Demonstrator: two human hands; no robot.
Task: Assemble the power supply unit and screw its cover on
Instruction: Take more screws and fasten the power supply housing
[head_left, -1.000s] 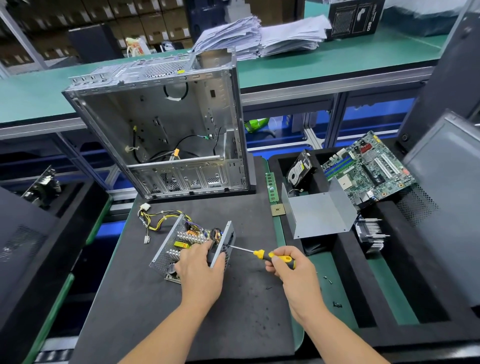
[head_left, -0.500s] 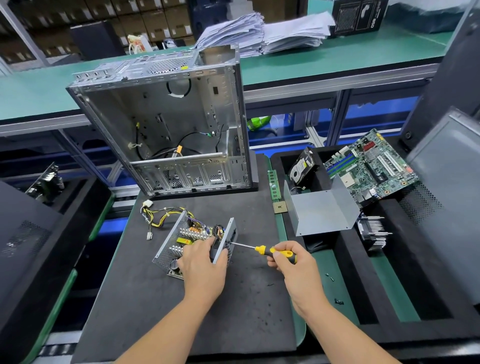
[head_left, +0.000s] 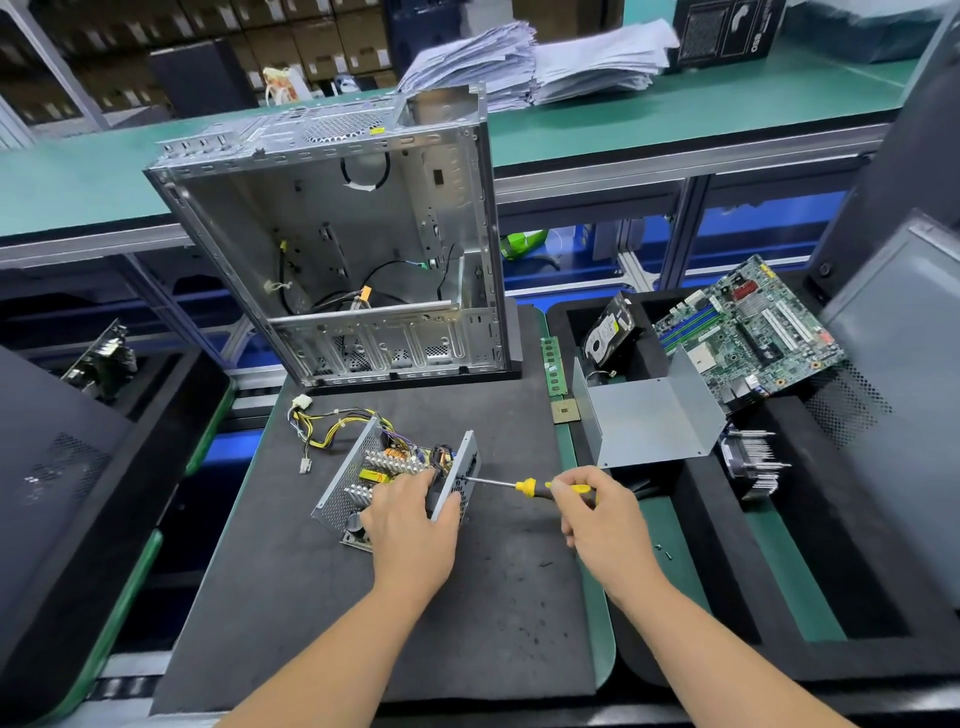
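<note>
Your left hand grips the power supply unit to steady it. Your right hand clasps the yellow screwdriver, tip at the unit's right wall, apparently driving a screw.

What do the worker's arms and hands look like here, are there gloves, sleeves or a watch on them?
Both hands are bare: no gloves on the left hand or the right hand. Both forearms are uncovered as far as the bottom edge of the picture, so no sleeve shows. No watch, wrist strap, bracelet or ring is visible on either side.
</note>
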